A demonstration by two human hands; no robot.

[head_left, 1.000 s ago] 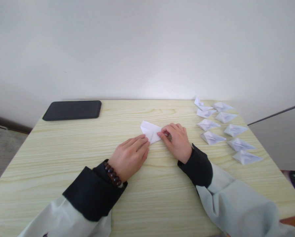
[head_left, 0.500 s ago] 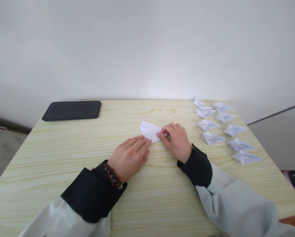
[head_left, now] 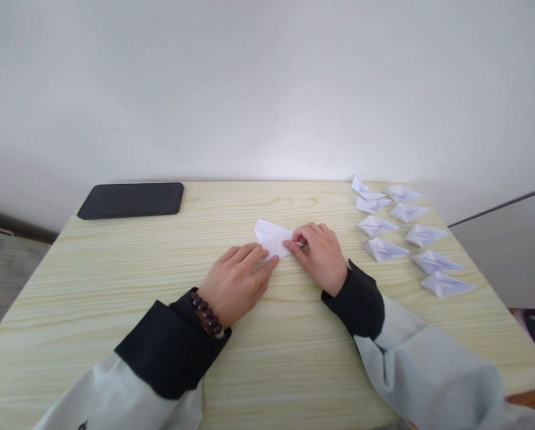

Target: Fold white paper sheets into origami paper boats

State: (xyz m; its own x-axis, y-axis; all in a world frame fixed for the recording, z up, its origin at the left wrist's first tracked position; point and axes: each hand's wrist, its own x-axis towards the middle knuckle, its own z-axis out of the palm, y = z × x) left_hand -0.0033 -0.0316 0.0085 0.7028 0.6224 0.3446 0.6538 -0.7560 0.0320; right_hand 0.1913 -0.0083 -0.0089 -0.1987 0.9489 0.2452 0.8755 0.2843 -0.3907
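A small folded piece of white paper [head_left: 271, 235] lies on the table, narrowing toward the right. The thumb and index finger of my right hand [head_left: 321, 255] pinch its right end, and the other fingers are curled in. From the lower left, my left hand [head_left: 237, 280] has its thumb and fingertips on the paper's near edge, closed on it. That hand covers the lower left corner of the paper. The pointed right tip is partly hidden by my right fingers.
Several folded white paper boats [head_left: 386, 249] stand in two columns on the right of the wood-grain table [head_left: 115, 286]. A black smartphone [head_left: 131, 200] lies at the back left. Behind the table rises a white wall [head_left: 267, 89].
My left thumb has slid slightly right along the paper's near edge, while its fingertips have shifted a little. My right hand keeps its pinch almost unmoved.
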